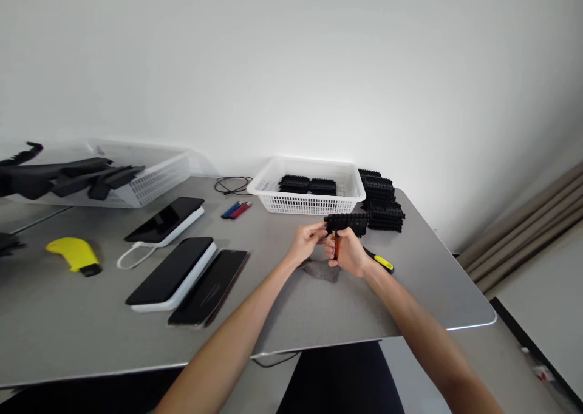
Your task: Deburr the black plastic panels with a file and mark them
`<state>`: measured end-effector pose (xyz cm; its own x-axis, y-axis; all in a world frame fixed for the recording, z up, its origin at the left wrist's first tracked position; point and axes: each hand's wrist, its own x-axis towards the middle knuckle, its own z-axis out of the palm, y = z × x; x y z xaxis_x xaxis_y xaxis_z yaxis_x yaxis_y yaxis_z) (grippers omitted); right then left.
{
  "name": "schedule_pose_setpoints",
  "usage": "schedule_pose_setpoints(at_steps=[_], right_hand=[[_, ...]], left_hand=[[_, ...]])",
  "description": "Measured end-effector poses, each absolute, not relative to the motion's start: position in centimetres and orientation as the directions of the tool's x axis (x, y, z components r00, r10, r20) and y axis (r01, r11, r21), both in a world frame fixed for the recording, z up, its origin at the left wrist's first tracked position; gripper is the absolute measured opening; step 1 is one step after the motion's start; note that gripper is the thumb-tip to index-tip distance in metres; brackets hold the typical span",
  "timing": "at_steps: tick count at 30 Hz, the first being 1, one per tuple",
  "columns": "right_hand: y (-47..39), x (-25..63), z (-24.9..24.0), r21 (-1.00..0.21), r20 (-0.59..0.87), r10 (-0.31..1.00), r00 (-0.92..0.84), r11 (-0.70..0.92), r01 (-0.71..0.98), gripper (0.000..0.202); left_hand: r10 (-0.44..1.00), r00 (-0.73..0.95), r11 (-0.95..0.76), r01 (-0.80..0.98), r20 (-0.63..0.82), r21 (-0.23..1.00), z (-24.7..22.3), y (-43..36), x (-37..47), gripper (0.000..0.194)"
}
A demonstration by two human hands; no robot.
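Note:
My left hand (306, 241) pinches the left end of a black toothed plastic piece (347, 222), held above the table in front of the white basket. My right hand (348, 253) is closed around an orange lighter (337, 246), upright just under the black piece. A dark grey cloth (322, 271) lies on the table below my hands. Right of my right hand is a black and yellow handle (383, 262). Behind, the white basket (310, 204) holds black toothed pieces (307, 185). More black pieces (385, 212) are stacked at its right.
On the grey table (136, 341), left, lie phones (209, 289) and power banks (170, 272), plus a yellow cutter (75, 254). Blue and red lighters (237, 210) and a black cable (232, 186) lie farther back. Another white basket (157, 180) holds black parts.

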<state>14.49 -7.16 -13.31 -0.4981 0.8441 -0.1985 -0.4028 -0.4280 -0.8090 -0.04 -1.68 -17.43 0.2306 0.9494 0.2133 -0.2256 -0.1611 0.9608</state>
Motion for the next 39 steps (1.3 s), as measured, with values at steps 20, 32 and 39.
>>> schedule_pose_setpoints(at_steps=[20,32,39], right_hand=[[-6.7,15.3,-13.5,-0.771,-0.252,0.812,-0.527,-0.497,-0.398,0.018],[-6.5,17.2,-12.8,-0.72,-0.245,0.836,-0.491,-0.496,-0.485,0.017],[-6.1,18.8,-12.5,-0.676,-0.247,0.846,-0.473,-0.5,-0.542,0.018]], left_hand=[[0.92,0.272,-0.247,-0.154,0.281,0.957,-17.4,-1.8,0.2,0.038],[0.934,0.256,-0.194,-0.225,0.25,0.955,-17.8,-1.3,-0.3,0.056],[0.942,0.227,-0.192,-0.243,0.248,0.951,-17.9,-1.0,-0.7,0.061]])
